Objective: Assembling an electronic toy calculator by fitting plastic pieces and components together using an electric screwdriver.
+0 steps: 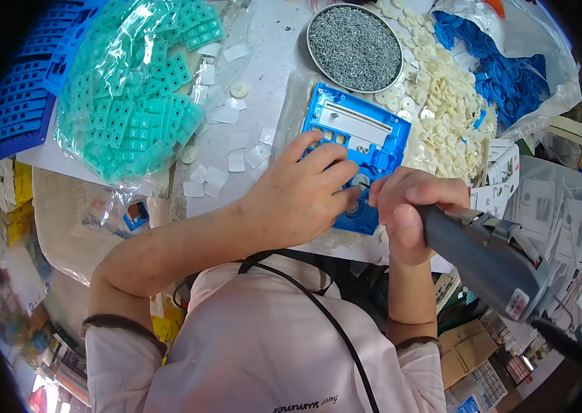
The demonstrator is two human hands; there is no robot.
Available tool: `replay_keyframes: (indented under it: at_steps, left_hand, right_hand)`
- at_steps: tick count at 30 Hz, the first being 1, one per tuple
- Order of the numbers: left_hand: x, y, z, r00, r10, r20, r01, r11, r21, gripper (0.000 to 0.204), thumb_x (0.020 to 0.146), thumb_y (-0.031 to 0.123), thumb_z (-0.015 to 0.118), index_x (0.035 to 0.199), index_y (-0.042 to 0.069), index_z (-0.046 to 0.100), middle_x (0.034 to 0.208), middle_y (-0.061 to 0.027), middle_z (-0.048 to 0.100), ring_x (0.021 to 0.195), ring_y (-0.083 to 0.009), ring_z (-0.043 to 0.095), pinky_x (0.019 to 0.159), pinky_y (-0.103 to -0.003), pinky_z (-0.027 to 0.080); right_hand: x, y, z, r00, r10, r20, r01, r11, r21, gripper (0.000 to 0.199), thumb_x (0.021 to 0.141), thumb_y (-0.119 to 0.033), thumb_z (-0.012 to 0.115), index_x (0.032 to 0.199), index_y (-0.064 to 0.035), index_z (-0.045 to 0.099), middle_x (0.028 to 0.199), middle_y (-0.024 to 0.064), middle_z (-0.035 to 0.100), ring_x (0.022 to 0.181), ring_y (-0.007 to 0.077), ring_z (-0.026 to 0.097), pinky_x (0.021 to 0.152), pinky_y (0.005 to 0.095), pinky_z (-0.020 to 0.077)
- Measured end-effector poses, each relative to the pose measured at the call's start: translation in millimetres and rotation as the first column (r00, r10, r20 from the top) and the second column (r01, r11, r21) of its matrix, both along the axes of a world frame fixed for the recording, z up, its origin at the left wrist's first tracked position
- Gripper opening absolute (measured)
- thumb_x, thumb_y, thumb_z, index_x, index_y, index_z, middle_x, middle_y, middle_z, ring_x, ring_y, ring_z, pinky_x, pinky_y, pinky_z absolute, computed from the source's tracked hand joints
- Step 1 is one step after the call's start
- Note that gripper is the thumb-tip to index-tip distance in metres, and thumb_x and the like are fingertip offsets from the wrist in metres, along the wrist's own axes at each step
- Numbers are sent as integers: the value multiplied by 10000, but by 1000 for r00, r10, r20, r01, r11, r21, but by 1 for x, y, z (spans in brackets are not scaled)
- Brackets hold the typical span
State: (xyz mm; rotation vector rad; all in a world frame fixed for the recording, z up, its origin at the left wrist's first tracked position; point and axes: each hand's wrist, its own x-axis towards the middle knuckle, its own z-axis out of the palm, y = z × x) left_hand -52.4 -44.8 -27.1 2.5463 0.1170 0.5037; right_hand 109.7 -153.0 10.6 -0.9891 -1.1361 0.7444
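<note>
A blue plastic casing [393,141] lies on the worktable before me, its inside facing up, with a long pale strip and small square openings in it. My left hand [294,186] rests over its near left part, fingers bent and gripping it down. In my right hand [418,206] is a dark grey electric screwdriver [477,255], its body slanting away to the lower right. The screwdriver's tip points at the casing, close to a whitish round part [360,180] by my left fingertips. My fingers hide the exact contact point.
A round metal bowl of screws [355,48] stands behind the casing. Cream plastic discs [442,96] are heaped to its right, beside a bag of blue parts [511,86]. At left lie a bag of green keypads [133,103], white paper squares [225,113] and a blue crate [19,89].
</note>
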Motion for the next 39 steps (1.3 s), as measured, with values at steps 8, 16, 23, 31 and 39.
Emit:
replay_keyframes:
  at_steps: [8,16,23,31,39]
  left_hand:
    - [3,-2,-3,999,-42,4,41,993,108,333,784,184,705,1110,122,727,1211,-7,612,1153,-226,543,1113,-552,344]
    - [3,-7,8,994,-30,-104,55,970,239,330,859,188,629,1168,123,724,1189,8,622,1156,-195,558,1171,-631,242]
    - [2,-12,11,988,-19,-153,58,965,255,356,867,168,612,1206,109,701,1213,-2,627,1134,-187,584,1186,-632,217]
    - [4,-13,12,990,-7,-143,47,959,278,359,860,152,613,1208,109,692,1226,-12,628,1140,-190,585,1184,-624,230]
    - [12,3,14,985,-118,-126,132,986,103,342,819,96,697,1160,84,676,1159,-66,634,1068,-243,596,1115,-553,348]
  right_hand:
    - [26,-3,31,982,-186,-41,189,977,95,447,936,-171,718,1288,-62,464,682,51,547,575,155,506,559,352,480]
    - [41,-8,29,986,-165,-37,167,981,100,454,926,-105,674,1303,-17,436,686,57,553,577,152,510,578,358,500]
    - [36,-10,26,980,-198,-28,200,974,106,455,904,-86,701,1263,14,439,694,56,562,590,135,530,617,336,529]
    - [31,-9,29,957,-286,-42,288,957,44,401,896,-73,710,1213,35,490,719,56,590,614,128,566,639,320,546]
    - [46,-5,33,943,-332,-35,334,941,57,359,911,-101,696,1196,23,517,667,53,577,566,123,549,621,330,548]
